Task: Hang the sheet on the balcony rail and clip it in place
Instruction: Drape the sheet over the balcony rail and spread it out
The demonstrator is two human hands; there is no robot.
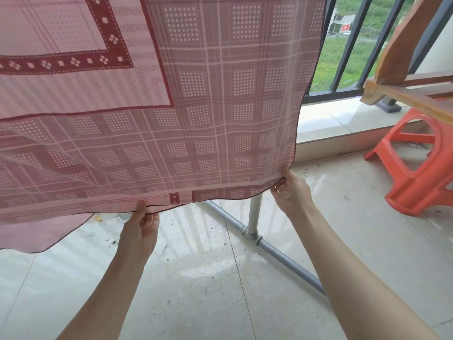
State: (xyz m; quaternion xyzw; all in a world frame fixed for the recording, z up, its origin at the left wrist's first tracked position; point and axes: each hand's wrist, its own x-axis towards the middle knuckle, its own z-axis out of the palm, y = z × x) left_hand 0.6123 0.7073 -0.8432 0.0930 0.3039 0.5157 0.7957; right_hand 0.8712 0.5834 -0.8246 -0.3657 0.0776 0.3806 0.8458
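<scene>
A large pink and dark-red checked sheet hangs down in front of me and fills the upper left of the head view. Its top is out of frame, so what it hangs from is hidden. My left hand pinches the sheet's bottom hem near the middle. At the lower right corner of the sheet, my right hand grips the hem. The dark balcony rail with vertical bars shows to the right of the sheet. No clip is visible.
A grey metal pipe frame stands on the tiled floor just behind the sheet's lower edge. An orange plastic stool sits at the right, with wooden furniture above it. A low tiled ledge runs under the rail.
</scene>
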